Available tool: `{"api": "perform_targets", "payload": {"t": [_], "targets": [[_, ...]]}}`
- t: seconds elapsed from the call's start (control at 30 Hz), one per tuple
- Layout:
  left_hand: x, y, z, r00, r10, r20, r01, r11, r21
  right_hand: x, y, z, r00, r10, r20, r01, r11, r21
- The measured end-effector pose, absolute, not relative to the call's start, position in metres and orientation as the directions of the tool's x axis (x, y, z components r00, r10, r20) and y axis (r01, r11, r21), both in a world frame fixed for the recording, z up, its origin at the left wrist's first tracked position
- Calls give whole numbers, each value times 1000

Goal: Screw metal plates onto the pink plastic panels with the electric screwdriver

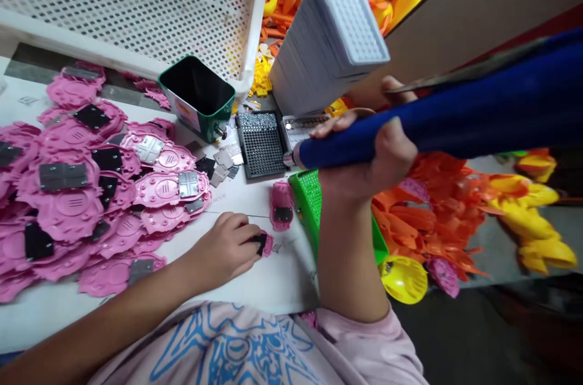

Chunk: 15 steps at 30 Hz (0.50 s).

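My left hand point(230, 245) rests on the table, its fingers closed over a pink plastic part with a black plate point(263, 245). Raised above the bench, my right hand point(380, 157) is wrapped round a blue power screwdriver point(473, 112). The screwdriver's metal tip point(291, 158) is at the right edge of a black screw tray point(263, 145); I cannot tell if it touches. Silvery screws lie in the tray's far end. Another pink part point(281, 206) lies beyond my left fingertips. Under my right forearm is a green perforated tray point(312, 203), partly hidden.
Pink parts with plates point(68, 190) are heaped on the left. A green bin point(198, 96) stands near a white perforated crate point(136, 8). Loose metal plates point(223, 163) lie by the screw tray. A stack of grey trays point(319, 45), orange parts point(423, 215) and a yellow cup point(404, 279) are rightward.
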State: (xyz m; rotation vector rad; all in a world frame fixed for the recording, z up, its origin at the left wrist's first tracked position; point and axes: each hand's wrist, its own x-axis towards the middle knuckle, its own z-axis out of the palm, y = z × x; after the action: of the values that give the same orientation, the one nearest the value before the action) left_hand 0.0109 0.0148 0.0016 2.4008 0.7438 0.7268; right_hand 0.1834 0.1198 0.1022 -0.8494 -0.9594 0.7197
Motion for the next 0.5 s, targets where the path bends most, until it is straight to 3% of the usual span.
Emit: {"api": "perform_targets", "payload": {"t": [0.23,0.5], "targets": [[11,10,-4,667,658,349,372,-700,610,172,185,68,391,809,439,-74,503,-861],[11,6,-11,690,655,309,398,-699,594,168,197,58,398,807,435,-34,487,-873]]}}
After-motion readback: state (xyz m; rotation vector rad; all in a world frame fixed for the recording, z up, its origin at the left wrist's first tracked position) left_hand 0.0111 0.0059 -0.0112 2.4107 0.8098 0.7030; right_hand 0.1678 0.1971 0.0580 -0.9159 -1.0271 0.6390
